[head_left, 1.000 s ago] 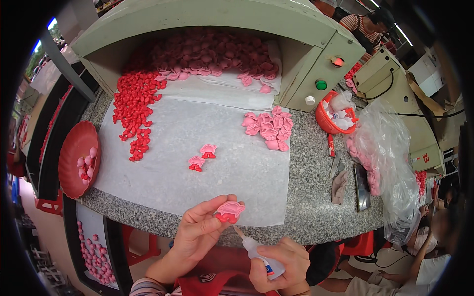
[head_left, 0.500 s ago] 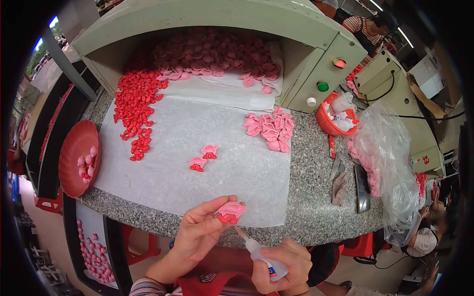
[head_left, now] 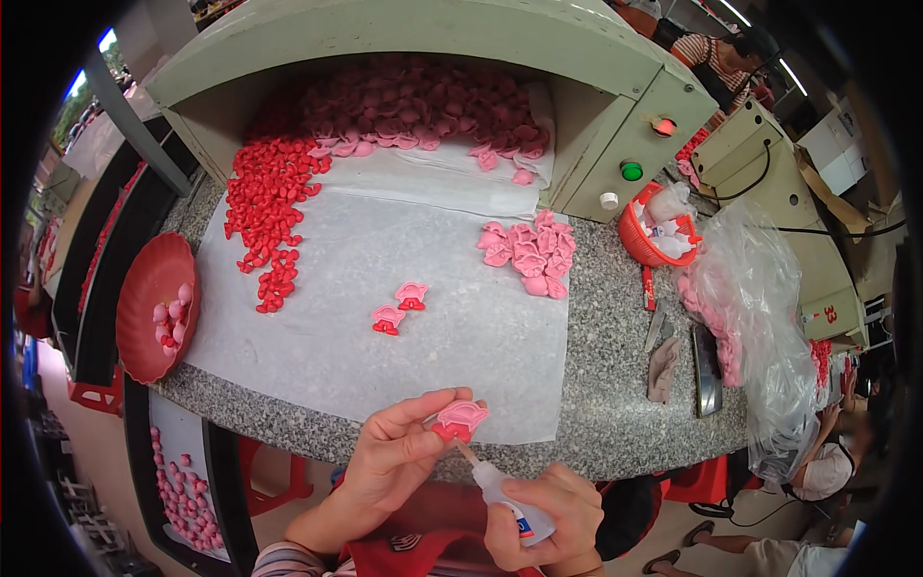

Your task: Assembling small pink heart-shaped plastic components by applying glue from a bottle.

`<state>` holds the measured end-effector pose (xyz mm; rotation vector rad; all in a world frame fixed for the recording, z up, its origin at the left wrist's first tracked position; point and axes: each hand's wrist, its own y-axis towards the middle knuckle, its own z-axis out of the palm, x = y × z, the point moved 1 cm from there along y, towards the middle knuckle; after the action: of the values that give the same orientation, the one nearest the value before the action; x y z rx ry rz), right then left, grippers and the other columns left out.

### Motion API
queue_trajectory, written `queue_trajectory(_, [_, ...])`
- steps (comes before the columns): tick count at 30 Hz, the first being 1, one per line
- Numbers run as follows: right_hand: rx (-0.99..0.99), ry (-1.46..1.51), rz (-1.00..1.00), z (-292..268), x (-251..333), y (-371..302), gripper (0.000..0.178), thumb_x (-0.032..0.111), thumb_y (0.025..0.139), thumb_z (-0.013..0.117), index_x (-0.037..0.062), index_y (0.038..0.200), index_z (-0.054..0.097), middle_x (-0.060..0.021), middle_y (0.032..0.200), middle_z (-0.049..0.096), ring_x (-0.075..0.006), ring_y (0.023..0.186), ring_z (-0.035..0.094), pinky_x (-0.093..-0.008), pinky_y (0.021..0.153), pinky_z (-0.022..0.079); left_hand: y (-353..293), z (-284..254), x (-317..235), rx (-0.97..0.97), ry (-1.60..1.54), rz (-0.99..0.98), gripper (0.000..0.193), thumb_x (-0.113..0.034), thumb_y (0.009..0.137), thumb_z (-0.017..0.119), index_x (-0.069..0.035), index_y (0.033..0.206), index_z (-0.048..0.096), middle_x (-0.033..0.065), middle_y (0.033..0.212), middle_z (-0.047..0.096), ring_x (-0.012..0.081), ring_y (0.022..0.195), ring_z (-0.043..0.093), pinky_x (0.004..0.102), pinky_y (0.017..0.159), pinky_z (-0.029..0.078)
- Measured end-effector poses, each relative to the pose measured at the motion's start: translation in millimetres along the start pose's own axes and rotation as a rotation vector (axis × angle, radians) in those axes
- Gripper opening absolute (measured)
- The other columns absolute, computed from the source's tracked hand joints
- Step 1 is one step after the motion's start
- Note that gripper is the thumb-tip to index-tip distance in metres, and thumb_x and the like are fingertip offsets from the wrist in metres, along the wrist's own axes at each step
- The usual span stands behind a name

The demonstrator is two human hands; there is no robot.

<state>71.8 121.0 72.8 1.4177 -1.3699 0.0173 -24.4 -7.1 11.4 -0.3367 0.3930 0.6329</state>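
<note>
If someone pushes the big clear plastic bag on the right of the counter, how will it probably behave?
The clear plastic bag is crumpled and sags over the counter edge, so it is probably floppy and would fold rather than slide as one piece. It looks thin, so likely light. The pink pieces inside lie loose, so they may shift or spill.

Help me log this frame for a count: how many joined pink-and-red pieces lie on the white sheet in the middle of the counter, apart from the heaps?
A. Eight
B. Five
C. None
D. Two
D: two joined pieces lie side by side on the white sheet, apart from the red heap and the pink heap.
</note>
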Motion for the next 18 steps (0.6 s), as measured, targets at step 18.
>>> queue_trajectory(18, [0.021,0.005,-0.003,-0.1,-0.3,1.3,0.028,0.004,0.06,0.067,0.0019,0.087,0.059,-0.0029,0.057,0.057,-0.0124,0.038,0.045,-0.0215,0.036,0.036,-0.5,-0.5,-1.4,0.0,-0.002,-0.003,0.04,0.004,0.079,0.056,-0.001,0.118,0.052,0.0177,0.125,0.047,0.0302,0.116,0.046,0.0389,0.095,0.041])
